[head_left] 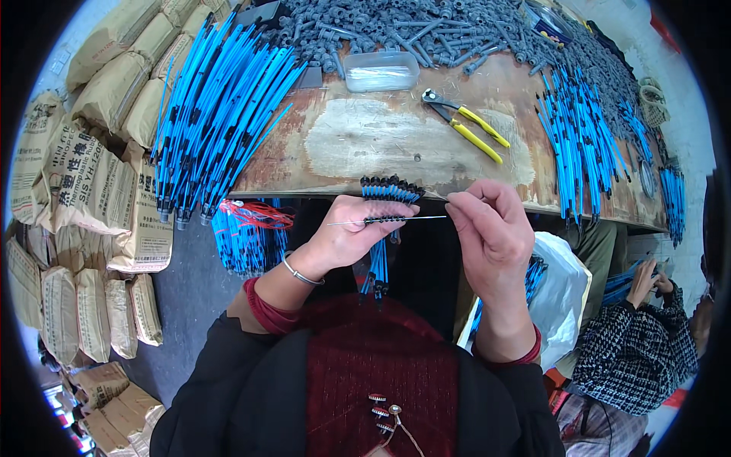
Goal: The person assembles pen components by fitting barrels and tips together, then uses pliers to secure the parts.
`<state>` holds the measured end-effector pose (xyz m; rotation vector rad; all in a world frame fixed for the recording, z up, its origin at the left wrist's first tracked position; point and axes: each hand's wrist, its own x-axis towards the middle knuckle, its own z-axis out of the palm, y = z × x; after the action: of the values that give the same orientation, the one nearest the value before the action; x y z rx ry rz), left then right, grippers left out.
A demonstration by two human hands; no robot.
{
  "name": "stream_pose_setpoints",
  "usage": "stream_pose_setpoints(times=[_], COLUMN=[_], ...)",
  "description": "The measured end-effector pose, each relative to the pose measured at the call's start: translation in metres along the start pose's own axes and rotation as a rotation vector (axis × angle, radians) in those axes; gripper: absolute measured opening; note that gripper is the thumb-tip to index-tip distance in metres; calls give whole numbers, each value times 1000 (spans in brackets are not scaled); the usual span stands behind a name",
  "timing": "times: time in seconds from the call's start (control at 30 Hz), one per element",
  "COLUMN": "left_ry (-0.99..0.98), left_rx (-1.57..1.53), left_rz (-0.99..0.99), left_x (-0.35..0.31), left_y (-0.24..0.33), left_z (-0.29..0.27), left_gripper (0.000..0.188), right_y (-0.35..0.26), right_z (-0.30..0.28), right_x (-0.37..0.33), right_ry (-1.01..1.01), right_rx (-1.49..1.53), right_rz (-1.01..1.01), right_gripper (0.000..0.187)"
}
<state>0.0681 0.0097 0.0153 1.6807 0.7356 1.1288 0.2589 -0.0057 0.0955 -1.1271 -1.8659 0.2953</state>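
Observation:
In front of my chest, my left hand (pixel 343 232) is closed round a bundle of thin blue tubes (pixel 390 192) with black fittings at their ends. The tubes' lower ends hang below the hand. A thin straight metal rod (pixel 422 218) lies across the left fingers, with a row of small black pieces (pixel 386 219) along its middle. To the right, my right hand (pixel 491 225) has thumb and forefinger pinched together near the rod's right end. What sits between those fingertips is too small to make out.
Yellow-handled pliers (pixel 476 133) and a clear plastic box (pixel 381 72) lie on the worn wooden table (pixel 320 164). Grey plastic parts (pixel 449 27) are heaped behind. Blue tube bundles lie left (pixel 228 107) and right (pixel 579 141). Paper sacks (pixel 91 183) stand left; a co-worker (pixel 632 343) sits right.

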Motion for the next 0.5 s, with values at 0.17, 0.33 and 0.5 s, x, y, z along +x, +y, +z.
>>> stream_pose_setpoints(times=[0.17,0.33,0.5], left_ry=[-34,-48,-33], left_rx=[92,155,89], left_rz=[72,102,49], left_x=[1,2,2], left_y=[-2,-2,-2], left_z=[0,2,1], left_gripper=[22,23,23], right_y=[1,2,7], right_z=[2,2,6], right_x=[0,2,4], right_ry=[4,-19,-10], right_rx=[3,-3,73], right_rz=[-11,-51,-39], right_gripper=[17,17,16])
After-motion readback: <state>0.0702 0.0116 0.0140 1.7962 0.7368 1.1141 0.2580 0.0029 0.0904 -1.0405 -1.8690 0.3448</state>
